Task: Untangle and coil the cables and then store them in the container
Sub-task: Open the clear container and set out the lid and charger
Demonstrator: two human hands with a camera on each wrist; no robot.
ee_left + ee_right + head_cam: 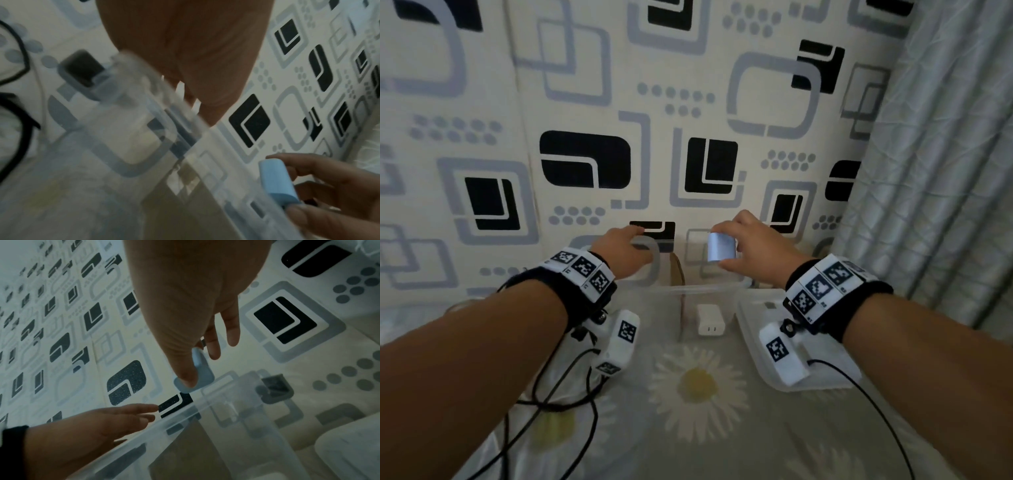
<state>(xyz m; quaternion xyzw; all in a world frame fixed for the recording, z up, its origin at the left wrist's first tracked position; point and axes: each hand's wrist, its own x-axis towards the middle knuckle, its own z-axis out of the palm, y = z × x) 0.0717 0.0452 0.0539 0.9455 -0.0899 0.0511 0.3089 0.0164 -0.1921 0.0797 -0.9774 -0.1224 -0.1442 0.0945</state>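
A clear plastic container (709, 288) stands on the daisy-print sheet against the patterned wall. My right hand (739, 241) hovers over its far right side and pinches a light-blue charger block (720, 247) between thumb and fingers; the left wrist view shows the same block (275, 180), and so does the right wrist view (202, 369). My left hand (626, 246) reaches to the far left corner of the container, fingers straight (131, 410), holding nothing. A white charger (709, 320) lies inside the container. No loose cable shows in either hand.
A brown cardboard divider (678, 274) stands upright inside the container. The white lid (763, 373) lies to its right, under my right wrist. Black leads (558, 394) trail from my left wrist across the sheet. A grey curtain (935, 171) hangs at the right.
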